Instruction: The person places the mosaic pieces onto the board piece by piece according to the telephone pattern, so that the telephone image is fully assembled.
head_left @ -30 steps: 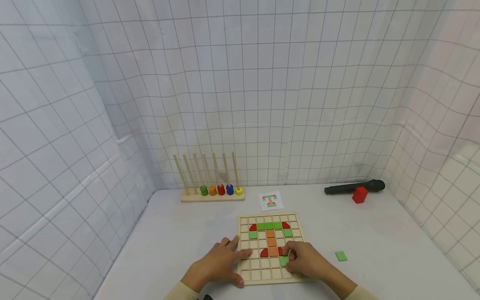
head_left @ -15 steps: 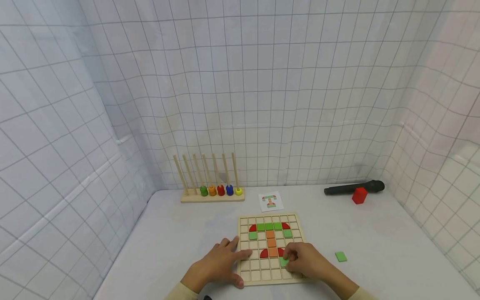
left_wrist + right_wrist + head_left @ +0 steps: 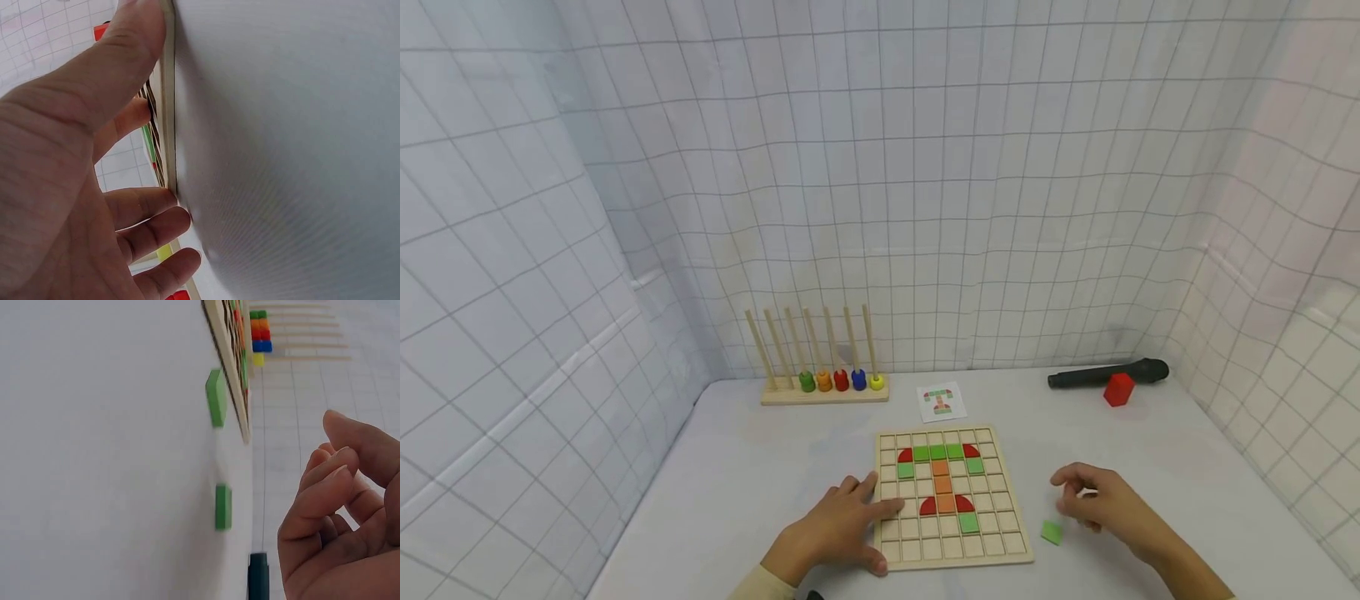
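Note:
My left hand (image 3: 842,527) lies spread at the near left of a square wooden grid board (image 3: 932,550). Its index finger rests on the board, with the thumb (image 3: 140,31) at the near corner. Red quarter-round tiles (image 3: 928,506), orange square tiles (image 3: 942,485) and green square tiles (image 3: 969,522) sit in the cells, forming a T-like figure. Right of the board, my right hand (image 3: 1105,504) hovers with loosely bent fingers, holding nothing. Below it lie two loose green tiles, a nearer-board one (image 3: 216,399) and another (image 3: 223,506), which the hand hides in the head view.
A pattern card (image 3: 942,402) lies behind the board. Farther back left stands a peg rack (image 3: 826,397) with coloured beads. A black microphone (image 3: 1086,377) and a red block (image 3: 1119,389) are at the back right. Gridded white cloth walls (image 3: 940,208) surround the table.
My right hand has left the green tile at the board's lower right and moved right. That tile stays in its cell. A loose green tile beside the board is uncovered. The left hand stays put.

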Motion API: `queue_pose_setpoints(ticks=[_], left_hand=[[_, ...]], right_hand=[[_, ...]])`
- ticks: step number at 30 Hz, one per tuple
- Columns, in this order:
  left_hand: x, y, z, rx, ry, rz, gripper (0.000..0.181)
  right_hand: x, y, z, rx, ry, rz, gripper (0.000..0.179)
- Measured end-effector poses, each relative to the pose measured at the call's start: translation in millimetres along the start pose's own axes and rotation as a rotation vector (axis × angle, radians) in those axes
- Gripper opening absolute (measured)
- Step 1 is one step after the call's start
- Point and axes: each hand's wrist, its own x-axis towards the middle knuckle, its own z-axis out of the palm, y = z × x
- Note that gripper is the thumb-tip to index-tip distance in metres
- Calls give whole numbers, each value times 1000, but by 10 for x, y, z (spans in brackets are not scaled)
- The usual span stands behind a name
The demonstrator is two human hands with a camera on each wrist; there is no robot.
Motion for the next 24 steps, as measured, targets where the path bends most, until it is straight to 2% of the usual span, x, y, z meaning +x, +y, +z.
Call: queue_pose_setpoints(ticks=[5,9,18,24], left_hand=[[-10,3,-8,11,1,4,87],[-13,5,-16,19,8,12,87],[-12,12,-4,23,11,10,87],[-16,10,3,24,9,7,87]], right_hand=[[-174,260,-289,26,35,78,50],[-237,384,-398,42,25,89,53],[-254,452,-402,39,-33,104,54],[-221,454,-329,-64,-53,85,49]])
